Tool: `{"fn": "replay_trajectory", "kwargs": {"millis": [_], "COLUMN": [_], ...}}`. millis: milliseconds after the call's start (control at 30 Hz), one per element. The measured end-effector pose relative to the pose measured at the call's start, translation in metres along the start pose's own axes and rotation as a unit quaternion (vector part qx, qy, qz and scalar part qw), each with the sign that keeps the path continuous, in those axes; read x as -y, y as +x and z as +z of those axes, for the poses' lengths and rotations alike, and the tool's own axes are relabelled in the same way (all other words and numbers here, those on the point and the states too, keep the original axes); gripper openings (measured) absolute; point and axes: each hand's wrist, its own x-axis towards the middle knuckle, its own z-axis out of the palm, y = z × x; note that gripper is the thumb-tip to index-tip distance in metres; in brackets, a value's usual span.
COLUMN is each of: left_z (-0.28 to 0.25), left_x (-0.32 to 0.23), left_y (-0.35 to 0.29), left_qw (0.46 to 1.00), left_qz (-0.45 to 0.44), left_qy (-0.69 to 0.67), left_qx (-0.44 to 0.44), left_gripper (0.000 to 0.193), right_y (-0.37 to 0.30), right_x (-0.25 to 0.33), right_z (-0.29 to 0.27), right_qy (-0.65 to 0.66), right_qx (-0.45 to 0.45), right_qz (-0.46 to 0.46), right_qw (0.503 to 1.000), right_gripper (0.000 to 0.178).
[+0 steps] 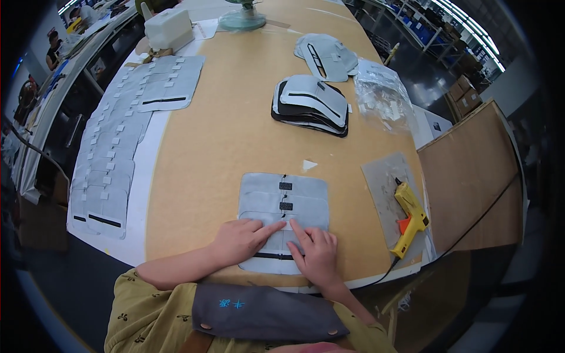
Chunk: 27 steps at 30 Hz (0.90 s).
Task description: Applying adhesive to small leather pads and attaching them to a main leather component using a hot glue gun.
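A light grey fabric panel [253,197] lies flat on the table just in front of me, with a black strip near its lower edge. Down its middle runs a dark wire with two small black patches [286,206] and, below them, a small white square [289,225]. My left hand [244,238] rests on the panel, its index finger stretched onto the white square and the other fingers curled. From the right, my right hand [316,250] presses the same square with its index finger, thumb spread away. Neither hand grips anything.
A yellow glue gun [410,215] with a cord lies on a grey sheet [376,182] at right. Beyond are a stack of grey and black panels [311,106], more cut pieces [329,56] and a clear plastic bag [382,94]. Overlapping grey panels [112,135] line the left side.
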Motion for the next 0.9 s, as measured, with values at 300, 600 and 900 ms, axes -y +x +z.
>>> {"fn": "replay_trajectory", "kwargs": {"millis": [300,600,900], "left_z": [0.0020,0.0013,0.0005], "left_x": [0.0030,0.0055,0.0028], "left_y": [0.0005,-0.0023,0.0015], "left_qw": [1.000,0.999,1.000], "left_qz": [0.013,0.038,0.012], "left_qy": [-0.011,-0.011,-0.016], "left_qx": [-0.007,-0.003,-0.015], "left_gripper": [0.047,0.048,0.043], "right_y": [0.0018,0.0006,0.0049], "right_x": [0.0007,-0.0001,0.0037], "right_z": [0.0013,-0.0006,-0.0016], "right_qy": [0.001,0.001,-0.025], "right_qx": [0.013,0.002,0.016], "right_qz": [0.005,-0.027,0.003], "right_qw": [1.000,1.000,1.000], "right_gripper": [0.046,0.038,0.048]}}
